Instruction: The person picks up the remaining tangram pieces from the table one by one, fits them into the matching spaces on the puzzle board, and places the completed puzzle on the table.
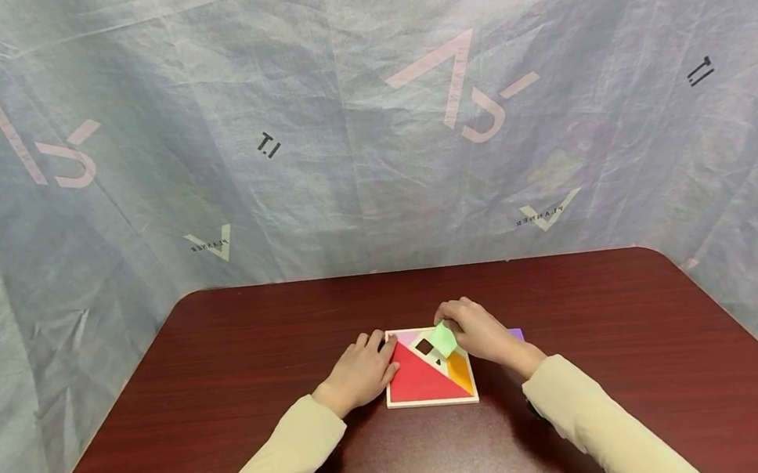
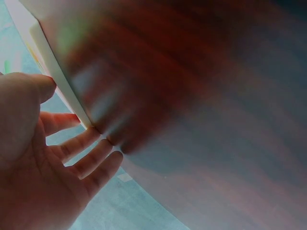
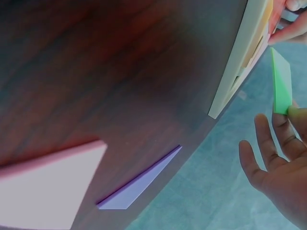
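A square tangram tray (image 1: 433, 402) with a pale rim lies on the table. In it are a big red triangle (image 1: 421, 378), an orange piece (image 1: 460, 371) and a pink piece (image 1: 405, 337). My left hand (image 1: 364, 370) touches the tray's left side, fingers and thumb loosely extended along its edge in the left wrist view. Thumb and fingers of my right hand (image 1: 473, 329) pinch a light green tangram piece (image 3: 282, 81) by one end. That piece is tilted over the tray's upper right part, next to dark gaps in the tray.
Right of the tray lies a purple piece (image 3: 140, 182), partly hidden by my right arm in the head view. Near it is a larger pink piece (image 3: 50, 189). The dark red wooden table (image 1: 236, 349) ends at a hanging grey cloth (image 1: 354, 153).
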{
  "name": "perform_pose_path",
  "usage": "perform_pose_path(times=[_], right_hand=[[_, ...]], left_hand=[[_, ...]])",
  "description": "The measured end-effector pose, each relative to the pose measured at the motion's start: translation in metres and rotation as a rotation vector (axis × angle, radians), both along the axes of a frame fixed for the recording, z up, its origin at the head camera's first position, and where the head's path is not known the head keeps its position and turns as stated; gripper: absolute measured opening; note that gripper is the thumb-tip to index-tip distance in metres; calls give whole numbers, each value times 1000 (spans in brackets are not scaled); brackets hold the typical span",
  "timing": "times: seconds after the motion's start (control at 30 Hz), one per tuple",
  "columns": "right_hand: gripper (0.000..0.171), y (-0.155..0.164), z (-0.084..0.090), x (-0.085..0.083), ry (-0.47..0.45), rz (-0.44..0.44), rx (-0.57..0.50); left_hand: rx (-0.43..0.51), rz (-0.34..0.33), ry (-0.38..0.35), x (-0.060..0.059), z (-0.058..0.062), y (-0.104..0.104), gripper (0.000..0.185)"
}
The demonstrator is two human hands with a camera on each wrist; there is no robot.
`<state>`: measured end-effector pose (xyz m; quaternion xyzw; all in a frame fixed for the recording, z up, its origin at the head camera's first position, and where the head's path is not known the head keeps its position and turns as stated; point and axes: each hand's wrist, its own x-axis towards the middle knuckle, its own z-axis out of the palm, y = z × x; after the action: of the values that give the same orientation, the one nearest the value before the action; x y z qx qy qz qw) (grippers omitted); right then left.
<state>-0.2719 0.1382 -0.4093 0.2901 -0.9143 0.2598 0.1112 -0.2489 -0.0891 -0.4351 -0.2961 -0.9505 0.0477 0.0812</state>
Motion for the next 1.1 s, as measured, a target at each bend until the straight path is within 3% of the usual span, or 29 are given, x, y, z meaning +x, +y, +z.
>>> perform_pose_path(times=[0.57, 1.1], right_hand=[[20, -11, -1, -11, -43, 2, 13], [21, -27, -2, -12, -139, -39, 31]], left_hand=[[-11, 6, -12, 0, 1, 0, 46], [3, 5, -11, -1, 0, 0, 45]])
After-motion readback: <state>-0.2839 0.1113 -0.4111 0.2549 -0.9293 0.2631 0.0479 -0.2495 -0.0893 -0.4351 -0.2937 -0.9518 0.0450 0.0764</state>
